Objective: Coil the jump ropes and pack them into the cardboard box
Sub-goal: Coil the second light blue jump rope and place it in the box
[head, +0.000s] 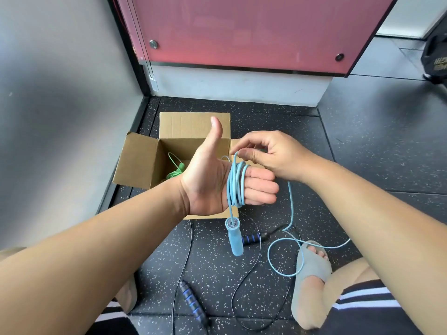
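My left hand [208, 182] is held flat with the palm up and the thumb raised, above the open cardboard box [142, 160]. A light blue jump rope [235, 184] is wound several times around its straight fingers, and one blue handle [234, 236] hangs below the palm. My right hand [271, 153] pinches the blue cord just above the coil. The rest of that cord trails down to the floor near my right foot. A green jump rope [175, 174] lies coiled inside the box.
A black jump rope with blue-striped handles [192, 302] lies loose on the speckled black floor between my feet. My right foot in a grey slipper [310, 269] rests on the blue cord's loop. A grey wall stands left, a red panel [242, 30] behind the box.
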